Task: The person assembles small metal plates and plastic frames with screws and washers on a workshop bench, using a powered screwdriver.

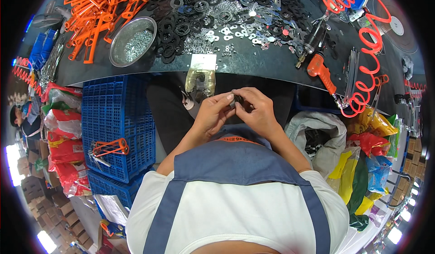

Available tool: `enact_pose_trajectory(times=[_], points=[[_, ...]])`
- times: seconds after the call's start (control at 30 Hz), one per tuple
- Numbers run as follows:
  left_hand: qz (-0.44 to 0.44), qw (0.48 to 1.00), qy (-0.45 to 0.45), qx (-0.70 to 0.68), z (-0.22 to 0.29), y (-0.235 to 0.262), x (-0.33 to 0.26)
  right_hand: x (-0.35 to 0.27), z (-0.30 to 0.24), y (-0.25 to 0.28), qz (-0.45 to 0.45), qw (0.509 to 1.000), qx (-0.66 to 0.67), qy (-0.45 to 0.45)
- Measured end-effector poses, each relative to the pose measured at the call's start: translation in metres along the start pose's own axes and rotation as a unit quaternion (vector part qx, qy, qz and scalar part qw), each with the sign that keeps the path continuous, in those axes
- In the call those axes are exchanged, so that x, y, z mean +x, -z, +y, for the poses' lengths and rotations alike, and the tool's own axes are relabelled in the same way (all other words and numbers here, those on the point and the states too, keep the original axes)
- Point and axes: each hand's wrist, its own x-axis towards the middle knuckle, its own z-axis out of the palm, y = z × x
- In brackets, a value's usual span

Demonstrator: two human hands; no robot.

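Observation:
Above my lap, just off the near edge of the dark workbench [167,70], my two hands meet around a small dark part. My left hand [214,113] pinches one side of the dark part [238,100]. On the other side, the fingers and thumb of my right hand [259,111] close on it too. It looks like a few black rings held together, though fingers cover much of it. Ahead of my hands, a fixture wrapped in yellowish tape [200,81] juts from the bench edge, with a pale plate [203,61] on top.
Orange frames [97,21] and a metal bowl [118,48] of small silver parts lie left; black rings [181,27] and metal tabs [258,36] spread across the middle. A power screwdriver [313,39], orange-handled tool [322,70] and red coiled hose [372,45] lie right. Blue crates [104,118] and a sack [335,122] flank me.

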Motion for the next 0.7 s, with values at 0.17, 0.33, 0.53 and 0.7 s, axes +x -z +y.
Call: enact_pose_trajectory(times=[0.17,0.33,0.53,0.7], points=[[-0.007,1.0,0.002,0.001,-0.0006,0.0016,0.0016,0.0013,0.0024,0.0006,0.002,1.0,0.002,0.009],[-0.006,1.0,0.003,0.002,0.0,0.0008,0.0014,0.0019,0.0024,0.0015,-0.009,1.0,0.017,-0.003],[0.0,1.0,0.008,-0.009,0.0013,-0.0018,0.001,0.002,0.0022,0.0013,-0.003,1.0,0.02,-0.013],[0.0,1.0,0.01,-0.006,0.0015,-0.0011,0.0013,0.0016,0.006,-0.0001,0.005,0.999,0.029,-0.014]])
